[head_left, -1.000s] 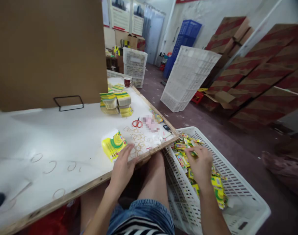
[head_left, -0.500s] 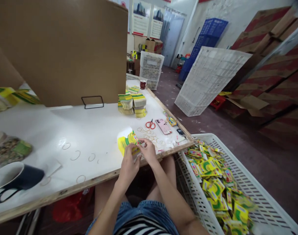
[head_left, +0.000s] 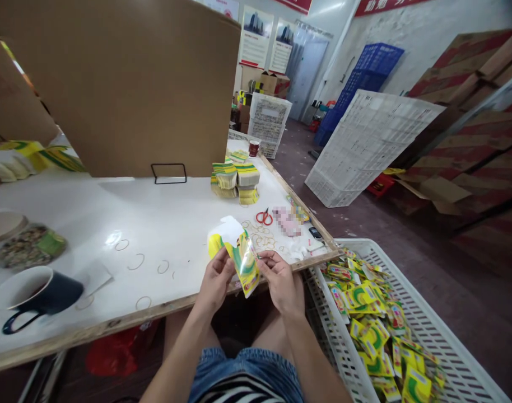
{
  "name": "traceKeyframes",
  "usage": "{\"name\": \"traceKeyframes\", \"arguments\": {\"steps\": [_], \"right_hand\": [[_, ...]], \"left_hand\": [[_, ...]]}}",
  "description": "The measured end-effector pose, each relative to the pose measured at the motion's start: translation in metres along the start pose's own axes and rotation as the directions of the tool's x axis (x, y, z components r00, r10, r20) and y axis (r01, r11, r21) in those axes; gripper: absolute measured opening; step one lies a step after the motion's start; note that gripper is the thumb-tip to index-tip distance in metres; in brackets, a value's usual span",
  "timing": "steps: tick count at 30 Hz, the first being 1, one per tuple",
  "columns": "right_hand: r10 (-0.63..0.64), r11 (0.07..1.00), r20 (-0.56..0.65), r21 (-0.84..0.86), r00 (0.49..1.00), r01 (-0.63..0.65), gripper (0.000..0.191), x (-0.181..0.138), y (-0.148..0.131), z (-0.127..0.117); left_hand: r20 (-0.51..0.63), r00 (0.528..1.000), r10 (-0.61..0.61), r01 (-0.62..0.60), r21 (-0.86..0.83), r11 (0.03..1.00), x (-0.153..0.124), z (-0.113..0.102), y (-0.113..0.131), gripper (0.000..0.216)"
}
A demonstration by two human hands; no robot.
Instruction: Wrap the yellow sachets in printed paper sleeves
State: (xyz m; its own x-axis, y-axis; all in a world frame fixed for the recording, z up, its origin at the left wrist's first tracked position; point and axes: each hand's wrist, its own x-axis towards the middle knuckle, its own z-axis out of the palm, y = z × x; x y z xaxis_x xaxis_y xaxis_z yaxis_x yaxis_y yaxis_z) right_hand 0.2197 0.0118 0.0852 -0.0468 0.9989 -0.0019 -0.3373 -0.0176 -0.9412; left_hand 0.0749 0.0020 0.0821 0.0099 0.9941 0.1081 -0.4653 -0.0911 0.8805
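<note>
A yellow and green printed packet (head_left: pixel 245 263) is held between my two hands over the table's front edge. My left hand (head_left: pixel 217 275) pinches its left side with thumb and fingers. At the right side, my right hand (head_left: pixel 279 275) grips the edge in a pinch. Behind the packet lies a white and yellow sheet (head_left: pixel 226 228) on the table; whether it is joined to the packet I cannot tell. Loose rubber bands (head_left: pixel 260 238) are scattered just beyond my right hand, near red-handled scissors (head_left: pixel 264 216).
Bundled packets (head_left: pixel 237 178) stand in stacks toward the back. A white crate (head_left: pixel 441 313) of yellow packets sits at the right. A dark mug (head_left: pixel 56 291) and a jar (head_left: pixel 33 244) stand left. A tall cardboard sheet (head_left: pixel 147 89) rises behind. Blurred pink object (head_left: pixel 287 221) lies right.
My hands have moved apart, and the packet now stands raised and spread between them, its printed face showing. The view has shifted slightly.
</note>
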Motion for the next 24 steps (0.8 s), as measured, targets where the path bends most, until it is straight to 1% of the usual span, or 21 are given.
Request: {"name": "traceKeyframes", "arguments": {"steps": [1, 3, 6, 11, 13, 15, 16, 17, 19, 20, 21, 22, 23, 24], "right_hand": [[0.009, 1.000, 0.000, 0.011, 1.000, -0.009, 0.030, -0.004, -0.001, 0.000], [0.002, 1.000, 0.001, 0.007, 1.000, -0.002, 0.028, -0.011, -0.001, 0.001], [-0.015, 0.998, 0.007, -0.059, 1.000, 0.016, 0.028, -0.015, -0.002, 0.000], [0.011, 0.990, -0.006, -0.141, 1.000, -0.012, 0.035, -0.018, -0.007, -0.002], [0.015, 0.989, -0.012, -0.150, 1.000, -0.017, 0.034, -0.019, -0.008, -0.002], [0.015, 0.987, 0.006, -0.160, 1.000, -0.013, 0.032, -0.021, -0.009, -0.002], [0.011, 0.986, 0.018, -0.166, 1.000, -0.008, 0.030, -0.022, -0.009, -0.003], [0.004, 0.984, 0.026, -0.177, 1.000, 0.000, 0.029, -0.023, -0.009, -0.003], [-0.020, 0.971, 0.014, -0.238, 1.000, 0.023, 0.025, -0.025, -0.009, -0.005], [-0.049, 0.954, -0.015, -0.298, 0.999, 0.043, 0.023, -0.026, -0.010, -0.006], [-0.107, 0.922, -0.054, -0.379, 0.993, 0.079, 0.021, -0.026, -0.012, -0.008], [-0.197, 0.871, -0.086, -0.472, 0.977, 0.134, 0.019, -0.026, -0.014, -0.009], [-0.308, 0.798, -0.088, -0.567, 0.947, 0.207, 0.017, -0.026, -0.017, -0.010], [-0.418, 0.704, -0.044, -0.647, 0.908, 0.292, 0.016, -0.025, -0.021, -0.010]], "left_hand": [[0.056, 0.998, -0.030, 0.034, -0.064, 0.997, 0.000, 0.002, -0.001, 0.058], [0.124, 0.991, -0.044, 0.060, -0.125, 0.990, -0.002, 0.005, -0.005, 0.058], [0.148, 0.989, -0.029, 0.048, -0.124, 0.991, -0.005, 0.009, -0.009, 0.056], [0.119, 0.992, -0.033, 0.043, -0.085, 0.995, -0.008, 0.013, -0.010, 0.055], [0.050, 0.998, -0.039, 0.041, -0.046, 0.998, -0.009, 0.013, -0.011, 0.048], [-0.036, 0.998, -0.051, 0.050, -0.019, 0.999, -0.010, 0.013, -0.013, 0.042], [-0.060, 0.996, -0.061, 0.060, -0.016, 0.998, -0.011, 0.013, -0.013, 0.040], [-0.061, 0.995, -0.074, 0.073, -0.023, 0.997, -0.011, 0.013, -0.013, 0.040], [-0.002, 0.994, -0.105, 0.105, -0.062, 0.993, -0.012, 0.016, -0.010, 0.043], [0.033, 0.992, -0.118, 0.121, -0.095, 0.988, -0.013, 0.017, -0.008, 0.046], [0.062, 0.989, -0.132, 0.139, -0.136, 0.981, -0.014, 0.019, -0.006, 0.049], [0.080, 0.986, -0.148, 0.161, -0.177, 0.971, -0.014, 0.020, -0.004, 0.051], [0.090, 0.981, -0.170, 0.186, -0.214, 0.959, -0.015, 0.022, -0.002, 0.052], [0.098, 0.976, -0.196, 0.214, -0.242, 0.946, -0.016, 0.023, 0.000, 0.053]]}}
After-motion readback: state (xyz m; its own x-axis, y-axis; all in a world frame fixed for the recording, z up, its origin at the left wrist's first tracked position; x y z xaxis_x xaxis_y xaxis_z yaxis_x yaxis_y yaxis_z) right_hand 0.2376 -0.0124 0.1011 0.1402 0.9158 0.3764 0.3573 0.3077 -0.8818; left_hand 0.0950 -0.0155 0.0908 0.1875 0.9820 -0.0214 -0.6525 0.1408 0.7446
